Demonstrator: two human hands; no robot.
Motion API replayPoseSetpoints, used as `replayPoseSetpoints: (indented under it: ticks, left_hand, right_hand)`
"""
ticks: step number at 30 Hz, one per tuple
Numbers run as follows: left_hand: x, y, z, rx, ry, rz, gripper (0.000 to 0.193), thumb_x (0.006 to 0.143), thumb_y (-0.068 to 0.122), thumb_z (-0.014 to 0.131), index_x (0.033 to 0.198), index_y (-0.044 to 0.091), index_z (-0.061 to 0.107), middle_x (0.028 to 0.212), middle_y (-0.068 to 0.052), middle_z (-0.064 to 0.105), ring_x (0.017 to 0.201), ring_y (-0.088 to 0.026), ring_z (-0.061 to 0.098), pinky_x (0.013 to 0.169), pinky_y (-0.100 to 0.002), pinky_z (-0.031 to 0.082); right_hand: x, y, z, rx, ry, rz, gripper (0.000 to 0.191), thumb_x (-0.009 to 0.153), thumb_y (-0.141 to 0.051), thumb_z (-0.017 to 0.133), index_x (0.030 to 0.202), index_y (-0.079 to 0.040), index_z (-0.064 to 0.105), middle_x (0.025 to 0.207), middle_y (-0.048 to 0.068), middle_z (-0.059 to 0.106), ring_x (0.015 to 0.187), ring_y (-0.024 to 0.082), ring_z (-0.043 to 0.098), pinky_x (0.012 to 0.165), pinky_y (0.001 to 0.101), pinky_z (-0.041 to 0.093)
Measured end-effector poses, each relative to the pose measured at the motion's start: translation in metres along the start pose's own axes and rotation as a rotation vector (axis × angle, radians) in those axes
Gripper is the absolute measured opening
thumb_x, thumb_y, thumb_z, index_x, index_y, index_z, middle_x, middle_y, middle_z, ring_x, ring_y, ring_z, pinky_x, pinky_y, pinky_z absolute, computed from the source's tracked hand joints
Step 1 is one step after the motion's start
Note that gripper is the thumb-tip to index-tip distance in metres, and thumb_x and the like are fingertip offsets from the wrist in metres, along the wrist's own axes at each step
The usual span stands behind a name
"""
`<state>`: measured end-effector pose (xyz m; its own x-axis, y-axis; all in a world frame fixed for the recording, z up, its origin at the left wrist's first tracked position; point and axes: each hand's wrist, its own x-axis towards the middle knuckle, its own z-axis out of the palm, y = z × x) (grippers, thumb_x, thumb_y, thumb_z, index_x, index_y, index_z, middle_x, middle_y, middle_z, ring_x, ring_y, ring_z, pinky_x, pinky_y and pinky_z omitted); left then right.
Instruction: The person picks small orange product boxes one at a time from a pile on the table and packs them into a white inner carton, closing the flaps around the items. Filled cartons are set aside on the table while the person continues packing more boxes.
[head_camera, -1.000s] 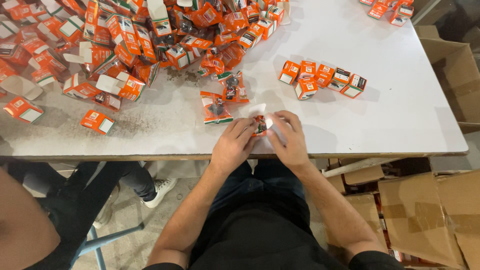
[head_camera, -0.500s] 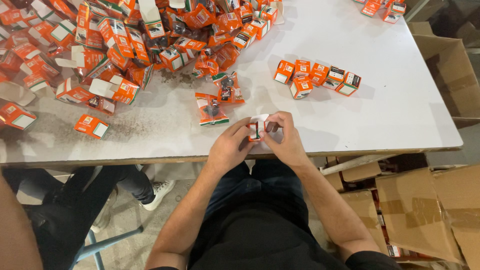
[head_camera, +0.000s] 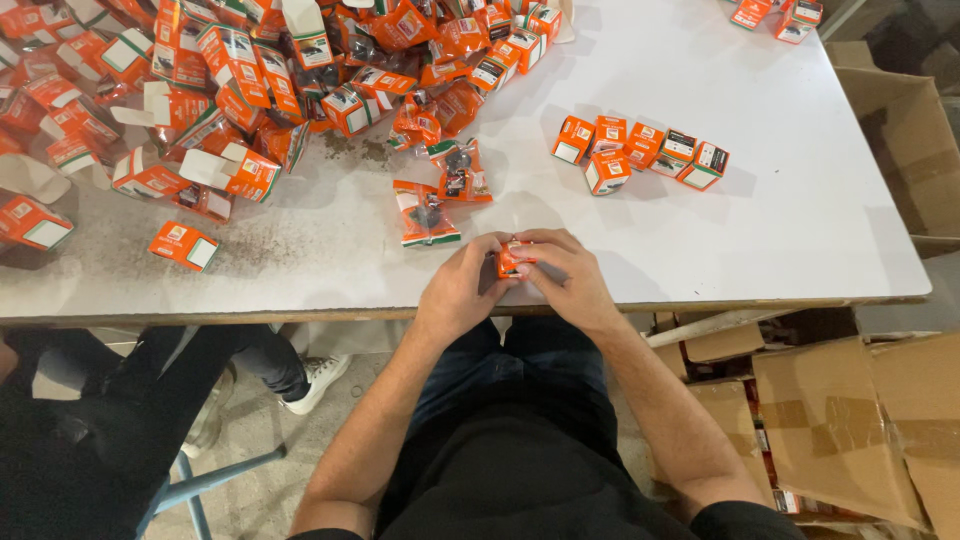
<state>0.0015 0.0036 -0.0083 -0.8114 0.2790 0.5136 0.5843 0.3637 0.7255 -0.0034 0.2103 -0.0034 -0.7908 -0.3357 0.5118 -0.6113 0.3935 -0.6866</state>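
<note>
A small orange cardboard box (head_camera: 510, 259) sits between both hands just above the near edge of the white table (head_camera: 780, 230), mostly hidden by fingers. The left hand (head_camera: 462, 288) curls around its left side, and the right hand (head_camera: 567, 275) closes over its top and right side; both hands grip this one box.

Just beyond the hands lie two clear plastic packets with orange trim and a dark part inside (head_camera: 427, 213), one beside the other. Further right, well apart from the hands, a short row of closed small orange boxes (head_camera: 640, 152) stands on the tabletop. Across the far left spreads a big loose heap of orange boxes and packets (head_camera: 230, 70), many with open white flaps. Brown cardboard cartons (head_camera: 850, 420) stand on the floor at the right.
</note>
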Motion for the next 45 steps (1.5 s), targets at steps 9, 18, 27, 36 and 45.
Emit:
replayPoseSetpoints:
  ticks: [9, 18, 27, 36, 45]
  left_hand:
    - [0.000, 0.005, -0.006, 0.278, 0.018, 0.285, 0.031, 0.077, 0.004, 0.080, 0.102, 0.007, 0.062, 0.135, -0.014, 0.059, 0.131, -0.038, 0.057, 0.105, -0.048, 0.051]
    - [0.013, -0.005, -0.059, 0.510, 0.163, 0.104, 0.053, 0.080, 0.009, 0.078, 0.128, 0.004, 0.057, 0.133, -0.018, 0.061, 0.123, -0.042, 0.056, 0.103, -0.049, 0.048]
    - [0.073, -0.031, -0.120, 0.308, 0.167, -0.271, 0.016, 0.096, 0.009, 0.067, 0.112, 0.006, 0.070, 0.107, -0.012, 0.072, 0.093, -0.029, 0.071, 0.084, -0.041, 0.057]
    - [0.146, -0.067, -0.150, 0.996, 0.107, -0.113, 0.047, 0.074, 0.028, 0.085, 0.110, 0.011, 0.061, 0.100, -0.015, 0.067, 0.103, -0.041, 0.064, 0.083, -0.053, 0.055]
    - [0.053, -0.013, -0.125, 0.432, 0.078, 0.024, 0.060, 0.078, 0.016, 0.081, 0.131, 0.008, 0.054, 0.118, -0.021, 0.060, 0.100, -0.043, 0.065, 0.079, -0.050, 0.057]
  right_hand:
    - [-0.007, -0.007, 0.000, -0.379, -0.084, -0.224, 0.032, 0.084, -0.009, 0.077, 0.116, -0.010, 0.073, 0.143, 0.012, 0.060, 0.125, 0.034, 0.055, 0.104, 0.0453, 0.046]
    - [0.050, -0.011, -0.024, -0.546, 0.175, -0.111, 0.042, 0.094, -0.014, 0.073, 0.133, -0.005, 0.062, 0.140, 0.017, 0.060, 0.130, 0.038, 0.055, 0.108, 0.0480, 0.045]
    - [0.044, -0.054, 0.058, -0.476, -0.142, -0.199, 0.059, 0.087, -0.044, 0.075, 0.126, -0.001, 0.062, 0.126, 0.020, 0.061, 0.127, 0.040, 0.053, 0.111, 0.0549, 0.038]
    - [-0.004, -0.040, 0.036, -0.299, -0.063, -0.111, 0.053, 0.091, -0.035, 0.075, 0.133, -0.008, 0.056, 0.137, 0.015, 0.062, 0.133, 0.036, 0.056, 0.121, 0.0495, 0.040]
    - [0.001, -0.046, 0.037, -0.375, -0.115, -0.245, 0.053, 0.081, -0.024, 0.080, 0.125, -0.002, 0.062, 0.121, 0.012, 0.066, 0.115, 0.032, 0.059, 0.102, 0.0501, 0.042]
